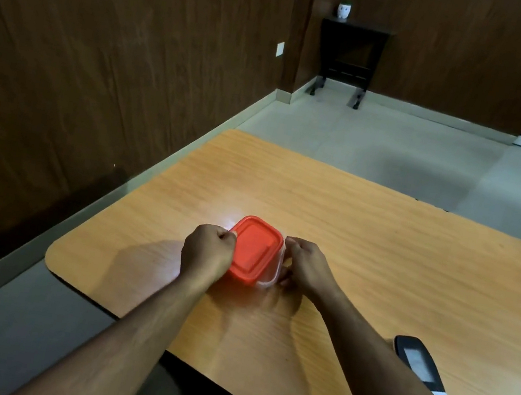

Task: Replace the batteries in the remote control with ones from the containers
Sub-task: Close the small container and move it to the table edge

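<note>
Two hands frame the job on the wooden table [368, 230]. Your container [267, 277] sits mid-table, its long axis running away from you, its red lid [255, 248] on. Your left hand [207, 252] pinches the lid's left rim; your right hand [304, 267] clasps the clear right wall. The remote control [419, 363] lies well apart, nearer your right forearm.

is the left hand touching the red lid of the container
Touching. In the head view the left hand has its fingertips pressed on the left edge of the red lid, with no gap visible between them.
</note>
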